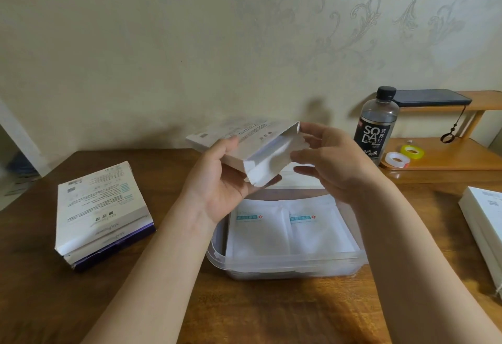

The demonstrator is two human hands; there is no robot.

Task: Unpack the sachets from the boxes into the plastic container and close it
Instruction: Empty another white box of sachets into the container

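**A:** What's in the plastic container [285, 260]?

**B:** It's open, with two sachets [255, 232] side by side on top.

**A:** And the hands?

**B:** At its twelve o'clock, the left hand [217, 183] grips one box [244, 139] by the underside. The right hand [334, 161] has its fingertips at the open flap, but I can't tell whether it's pinching or only touching.

**A:** Other boxes?

**B:** There's one stack [100, 207] at nine o'clock and another pile [480, 221] at three.
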